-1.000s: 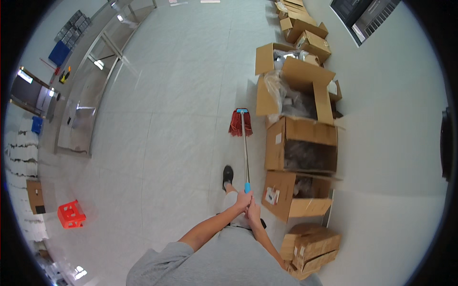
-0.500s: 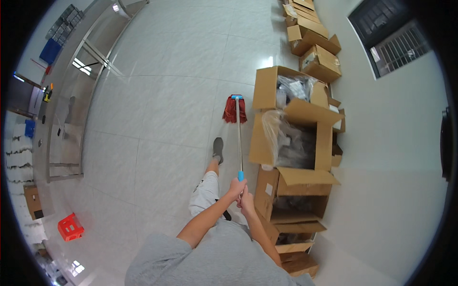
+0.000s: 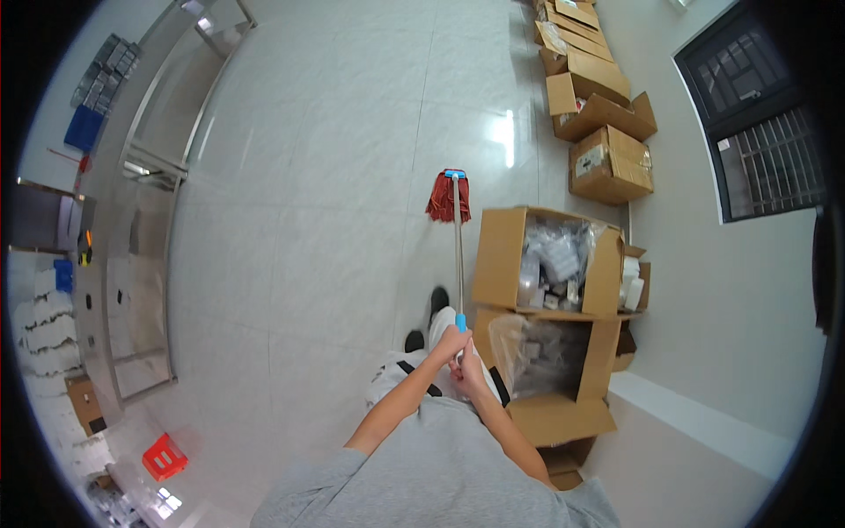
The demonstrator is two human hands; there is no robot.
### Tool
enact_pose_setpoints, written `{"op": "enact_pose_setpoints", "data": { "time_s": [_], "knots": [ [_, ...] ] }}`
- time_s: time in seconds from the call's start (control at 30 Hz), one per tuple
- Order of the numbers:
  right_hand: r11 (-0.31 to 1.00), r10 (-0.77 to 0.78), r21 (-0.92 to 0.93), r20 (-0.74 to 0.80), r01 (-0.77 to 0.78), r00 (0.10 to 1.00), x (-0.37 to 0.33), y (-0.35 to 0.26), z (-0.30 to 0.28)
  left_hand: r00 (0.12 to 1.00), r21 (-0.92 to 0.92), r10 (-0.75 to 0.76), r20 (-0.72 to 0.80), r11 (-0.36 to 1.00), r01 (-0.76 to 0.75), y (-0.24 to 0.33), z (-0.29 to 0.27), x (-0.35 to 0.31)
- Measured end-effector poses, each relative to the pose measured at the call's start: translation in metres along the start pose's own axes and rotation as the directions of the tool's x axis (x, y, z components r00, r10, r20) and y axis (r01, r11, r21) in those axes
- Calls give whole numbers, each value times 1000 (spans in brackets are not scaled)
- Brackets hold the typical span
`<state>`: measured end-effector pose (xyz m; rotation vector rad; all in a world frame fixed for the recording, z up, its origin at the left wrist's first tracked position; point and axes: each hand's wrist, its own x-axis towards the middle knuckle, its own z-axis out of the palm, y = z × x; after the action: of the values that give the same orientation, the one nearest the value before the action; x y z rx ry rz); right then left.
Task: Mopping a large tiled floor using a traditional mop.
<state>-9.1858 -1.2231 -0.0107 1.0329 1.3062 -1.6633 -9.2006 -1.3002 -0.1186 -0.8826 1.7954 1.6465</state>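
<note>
On the pale grey tiles [image 3: 352,264], a metal-poled red string mop [image 3: 459,242] points ahead, left hand [image 3: 455,340] and right hand [image 3: 468,368] both clamped round its near end. Swung right, I reckon, it might snag the farther open brown cardboard box [image 3: 496,257] of clear-bagged items [image 3: 556,253]; the nearer box [image 3: 562,417] holds crumpled clear film [image 3: 530,354].

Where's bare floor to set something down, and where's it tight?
Widest patch: pale grey tiled floor between the long grey metal-framed table and the red string mop head. Smaller: right of the mop head, up to the closed brown cardboard box. Crowded: nearer right, where open brown cardboard cartons packed with clear plastic stand close together.
</note>
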Motion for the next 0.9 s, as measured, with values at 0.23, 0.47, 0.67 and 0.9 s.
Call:
{"op": "enact_pose_setpoints", "data": {
  "time_s": [0.23,0.47,0.67,0.9],
  "knots": [
    [999,30,39,96,-34,995,119,-209,111,999,7,39,-9,999,-39,197,-80,164],
    [962,-144,228,-46,151,988,206,-452,200,969,-69,-168,181,981,183,473,-123,287],
    [903,-9,430,6,6,1000,299,-594,251,944,-89,-172,283,975,205,585,-152,421],
    [939,11,344,-69,13,998,425,-813,342,930,-90,-124,345,982,165,746,-196,628]
  ]
}}
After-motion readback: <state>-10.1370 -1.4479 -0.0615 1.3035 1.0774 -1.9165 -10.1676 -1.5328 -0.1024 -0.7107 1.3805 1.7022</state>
